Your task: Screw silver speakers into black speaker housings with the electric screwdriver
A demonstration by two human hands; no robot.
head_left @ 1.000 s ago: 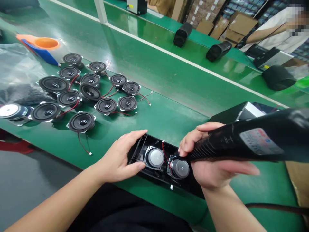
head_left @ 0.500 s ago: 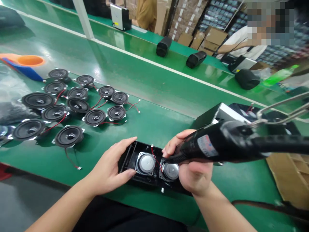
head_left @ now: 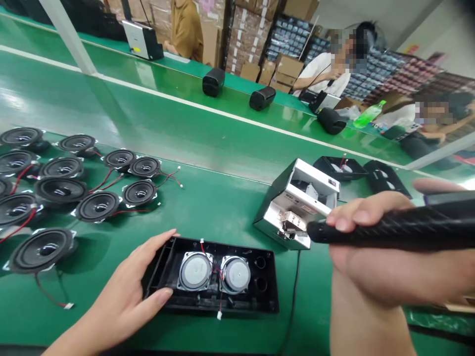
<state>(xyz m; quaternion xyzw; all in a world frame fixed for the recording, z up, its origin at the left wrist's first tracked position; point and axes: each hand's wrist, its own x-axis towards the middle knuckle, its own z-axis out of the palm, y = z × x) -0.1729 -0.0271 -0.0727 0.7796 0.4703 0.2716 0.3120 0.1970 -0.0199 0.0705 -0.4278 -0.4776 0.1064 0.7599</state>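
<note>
My left hand [head_left: 129,287] grips the left end of a black speaker housing [head_left: 265,296], thumb on the near side and fingers on the far side. Two round speaker drivers [head_left: 195,271] sit magnet-up inside it, with red wires and white plugs. My right hand [head_left: 371,242] is wrapped round a black electric screwdriver [head_left: 419,225], held level to the right of the housing. The screwdriver's front end is at the outlet of a silver and black screw feeder [head_left: 297,202]; whether a screw is on the bit cannot be made out.
Several loose speaker drivers [head_left: 98,205] lie cone-up on the green bench at left, wires trailing. Behind the screw feeder are two more black housings [head_left: 339,168]. Across the bench stand black speakers [head_left: 262,98], a green bottle [head_left: 370,114] and several people [head_left: 187,29].
My right hand has carried the screwdriver from the right driver in the housing across to the screw feeder. My left hand stays on the housing. The view has swung to the right.
</note>
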